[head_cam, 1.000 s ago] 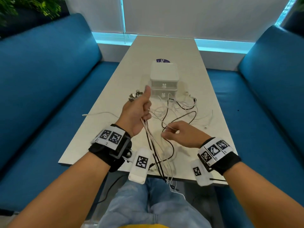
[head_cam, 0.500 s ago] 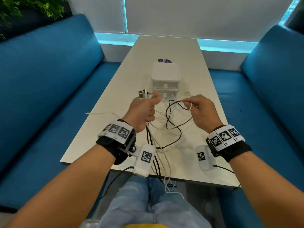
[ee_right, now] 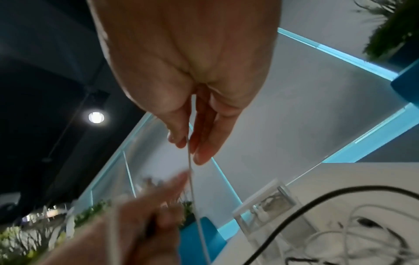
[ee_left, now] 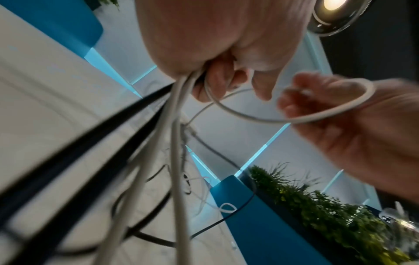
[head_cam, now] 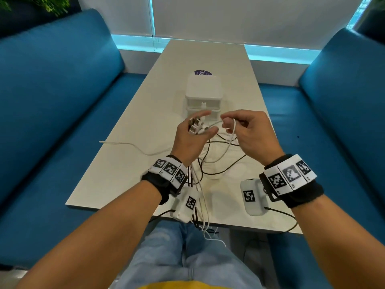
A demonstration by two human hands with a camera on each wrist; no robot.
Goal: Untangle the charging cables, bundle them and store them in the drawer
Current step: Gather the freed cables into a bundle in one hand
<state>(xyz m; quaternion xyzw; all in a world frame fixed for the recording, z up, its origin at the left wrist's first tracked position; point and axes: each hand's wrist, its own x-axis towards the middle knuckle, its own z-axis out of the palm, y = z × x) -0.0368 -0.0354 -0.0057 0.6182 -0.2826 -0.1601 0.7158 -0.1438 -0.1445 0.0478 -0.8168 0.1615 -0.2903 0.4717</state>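
Note:
My left hand (head_cam: pixel 205 127) is raised above the table (head_cam: pixel 129 176) and grips a bundle of black and white charging cables (ee_left: pixel 176 129). Their plugs (head_cam: pixel 194 127) stick out above its fingers (ee_left: pixel 217 80). The strands hang down past my wrist and over the table's front edge. My right hand (head_cam: pixel 226 122) is close beside it and pinches a thin white cable (ee_right: pixel 189 154) between thumb and fingertips. That cable curves in a loop (ee_left: pixel 317 114) towards the left hand. More tangled cables (head_cam: pixel 218 161) lie below both hands. The white drawer unit (head_cam: pixel 203 94) stands just behind them, drawers closed.
One white cable (head_cam: pixel 125 145) trails left across the table. A purple round sticker (head_cam: pixel 203 72) lies behind the drawer unit. Blue sofas (head_cam: pixel 52 97) flank the table on both sides. My knees are under the front edge.
My right hand has risen from near the table's front and come in beside my left hand with the white cable. The left hand moved forward; its thumb is no longer raised.

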